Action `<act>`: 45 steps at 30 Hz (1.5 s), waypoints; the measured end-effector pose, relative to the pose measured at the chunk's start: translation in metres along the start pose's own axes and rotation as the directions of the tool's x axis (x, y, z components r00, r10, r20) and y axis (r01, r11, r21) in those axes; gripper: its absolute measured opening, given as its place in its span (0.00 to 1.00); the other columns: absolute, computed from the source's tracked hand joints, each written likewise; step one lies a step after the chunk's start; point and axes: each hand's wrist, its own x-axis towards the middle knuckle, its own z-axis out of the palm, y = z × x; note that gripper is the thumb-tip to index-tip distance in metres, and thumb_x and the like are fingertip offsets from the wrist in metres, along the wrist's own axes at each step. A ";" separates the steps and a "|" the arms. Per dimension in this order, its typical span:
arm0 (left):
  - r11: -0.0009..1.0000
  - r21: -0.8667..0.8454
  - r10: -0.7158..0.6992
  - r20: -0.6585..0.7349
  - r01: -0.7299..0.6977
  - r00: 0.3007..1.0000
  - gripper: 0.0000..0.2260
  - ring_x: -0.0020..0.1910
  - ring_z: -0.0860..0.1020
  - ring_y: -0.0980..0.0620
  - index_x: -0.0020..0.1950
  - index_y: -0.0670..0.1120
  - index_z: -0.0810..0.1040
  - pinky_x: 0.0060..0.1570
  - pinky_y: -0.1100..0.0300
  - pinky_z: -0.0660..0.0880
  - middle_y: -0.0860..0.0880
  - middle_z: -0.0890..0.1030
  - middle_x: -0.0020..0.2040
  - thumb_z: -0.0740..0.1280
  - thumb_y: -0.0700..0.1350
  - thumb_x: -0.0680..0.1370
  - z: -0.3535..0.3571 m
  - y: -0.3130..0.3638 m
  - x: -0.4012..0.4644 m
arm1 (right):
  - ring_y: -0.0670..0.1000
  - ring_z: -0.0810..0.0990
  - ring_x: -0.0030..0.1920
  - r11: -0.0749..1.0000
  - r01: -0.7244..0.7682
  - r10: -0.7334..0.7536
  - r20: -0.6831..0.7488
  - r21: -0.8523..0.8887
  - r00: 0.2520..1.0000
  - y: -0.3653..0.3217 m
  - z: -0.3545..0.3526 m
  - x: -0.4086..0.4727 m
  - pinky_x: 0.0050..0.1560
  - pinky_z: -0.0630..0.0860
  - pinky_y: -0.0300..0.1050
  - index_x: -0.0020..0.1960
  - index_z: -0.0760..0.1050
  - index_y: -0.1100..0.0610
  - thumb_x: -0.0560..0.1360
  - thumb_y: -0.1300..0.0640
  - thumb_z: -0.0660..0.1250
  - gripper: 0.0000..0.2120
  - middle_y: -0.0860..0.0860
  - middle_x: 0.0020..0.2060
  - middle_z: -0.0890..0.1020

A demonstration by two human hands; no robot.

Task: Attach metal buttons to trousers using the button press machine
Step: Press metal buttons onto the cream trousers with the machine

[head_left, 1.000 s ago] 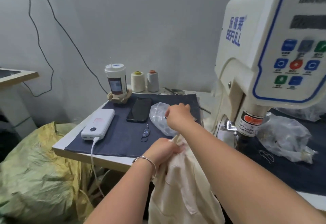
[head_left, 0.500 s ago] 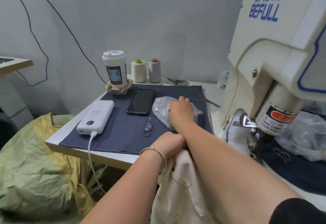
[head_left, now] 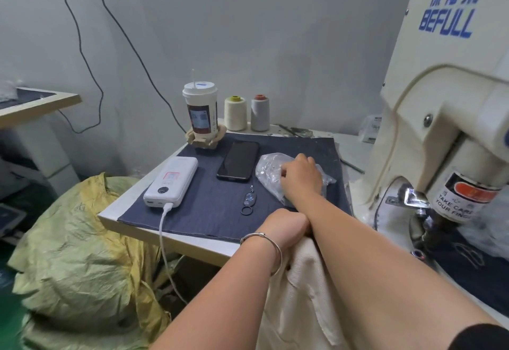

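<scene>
A clear plastic bag [head_left: 267, 168] holding small metal buttons lies on the dark cloth mat [head_left: 209, 203] of the side table. My right hand [head_left: 301, 177] is on the bag with its fingers curled down into it; the fingertips are hidden, so whether they pinch a button is unclear. At the table's front edge my left hand [head_left: 286, 224] grips the top of the cream trousers [head_left: 300, 294], which hang down below it. The cream button press machine [head_left: 440, 101] stands at the right, its press head [head_left: 462, 198] above the die.
Also on the mat are a white power bank [head_left: 172, 181] with its cable, a black phone [head_left: 239, 163], a small key fob [head_left: 249, 200], a lidded drink cup [head_left: 201, 112] and two thread cones [head_left: 235, 114]. A yellow-green sack [head_left: 71, 261] fills the floor at the left.
My right hand has dropped from above the bag down onto it, fingers into the plastic. My left hand keeps its grip on the trousers. The view has shifted closer to the table.
</scene>
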 end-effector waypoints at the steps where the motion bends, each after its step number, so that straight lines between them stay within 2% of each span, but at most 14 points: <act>1: 1.000 0.012 0.003 0.002 -0.003 1.000 0.06 0.35 0.71 0.55 0.46 0.45 0.78 0.32 0.61 0.64 0.51 0.75 0.37 0.63 0.42 0.74 0.000 0.000 0.000 | 0.58 0.69 0.58 1.000 0.000 0.000 0.003 -0.001 1.000 0.000 0.000 0.000 0.49 0.68 0.48 0.50 0.82 0.54 0.77 0.59 0.59 0.12 0.55 0.55 0.73; 10: 0.998 -0.052 -0.026 -0.015 0.026 1.000 0.04 0.36 0.72 0.53 0.40 0.45 0.77 0.33 0.59 0.66 0.50 0.77 0.37 0.63 0.42 0.72 0.002 -0.001 -0.001 | 0.57 0.69 0.59 1.000 -0.012 0.012 0.001 0.027 1.000 0.002 0.001 0.000 0.51 0.71 0.50 0.51 0.82 0.56 0.78 0.58 0.59 0.12 0.55 0.56 0.74; 15: 0.997 -0.075 -0.029 -0.021 0.027 0.999 0.08 0.39 0.74 0.50 0.47 0.43 0.80 0.35 0.60 0.67 0.49 0.78 0.39 0.63 0.42 0.73 0.003 -0.002 -0.002 | 0.57 0.69 0.61 0.999 -0.012 0.012 -0.001 -0.037 1.000 0.001 0.003 0.001 0.52 0.70 0.48 0.56 0.80 0.58 0.79 0.58 0.59 0.12 0.55 0.58 0.73; 18: 0.997 -0.075 -0.034 -0.016 0.033 0.999 0.05 0.40 0.74 0.50 0.44 0.44 0.79 0.35 0.59 0.67 0.49 0.78 0.40 0.63 0.42 0.72 0.003 -0.002 -0.002 | 0.57 0.68 0.61 0.999 -0.014 0.014 -0.004 -0.040 1.000 0.001 0.004 0.002 0.53 0.70 0.48 0.55 0.80 0.59 0.79 0.58 0.59 0.12 0.55 0.58 0.73; 22: 0.997 -0.063 -0.051 -0.014 0.050 0.999 0.05 0.36 0.73 0.53 0.44 0.44 0.77 0.33 0.59 0.66 0.49 0.77 0.39 0.63 0.42 0.72 0.002 -0.001 -0.001 | 0.56 0.68 0.62 0.999 -0.037 0.036 -0.023 -0.033 0.999 0.000 0.006 0.003 0.53 0.70 0.48 0.53 0.80 0.61 0.79 0.58 0.59 0.11 0.55 0.58 0.73; 31: 0.999 0.005 -0.051 0.000 0.051 0.999 0.03 0.34 0.71 0.53 0.38 0.45 0.75 0.32 0.59 0.64 0.49 0.76 0.36 0.63 0.41 0.71 0.002 0.000 0.001 | 0.56 0.66 0.61 1.000 0.011 -0.012 -0.048 -0.016 0.999 0.002 0.003 -0.001 0.43 0.68 0.47 0.52 0.80 0.57 0.78 0.60 0.59 0.12 0.54 0.56 0.72; 36: 0.997 -0.036 -0.066 -0.010 0.066 0.998 0.04 0.36 0.73 0.52 0.42 0.44 0.77 0.34 0.58 0.66 0.49 0.78 0.39 0.64 0.41 0.70 0.002 -0.001 0.000 | 0.56 0.67 0.59 0.998 0.057 -0.059 -0.085 -0.025 0.995 0.003 0.003 -0.002 0.50 0.71 0.48 0.56 0.76 0.58 0.79 0.61 0.57 0.11 0.55 0.57 0.72; 39: 0.996 -0.056 -0.065 -0.018 0.064 0.998 0.02 0.37 0.74 0.52 0.40 0.45 0.77 0.34 0.59 0.67 0.49 0.78 0.39 0.64 0.41 0.70 0.002 0.000 -0.003 | 0.56 0.67 0.58 0.998 0.065 -0.064 -0.093 0.002 0.994 0.004 0.002 -0.004 0.52 0.69 0.49 0.56 0.74 0.57 0.80 0.59 0.55 0.11 0.55 0.57 0.71; 45: 0.997 -0.071 -0.040 -0.034 0.038 0.999 0.03 0.34 0.73 0.54 0.36 0.47 0.78 0.33 0.60 0.67 0.51 0.78 0.35 0.66 0.43 0.70 0.002 0.000 -0.007 | 0.58 0.66 0.60 0.976 0.166 -0.165 0.016 -0.144 0.986 -0.001 -0.009 -0.008 0.55 0.68 0.50 0.61 0.71 0.54 0.77 0.61 0.57 0.14 0.56 0.61 0.68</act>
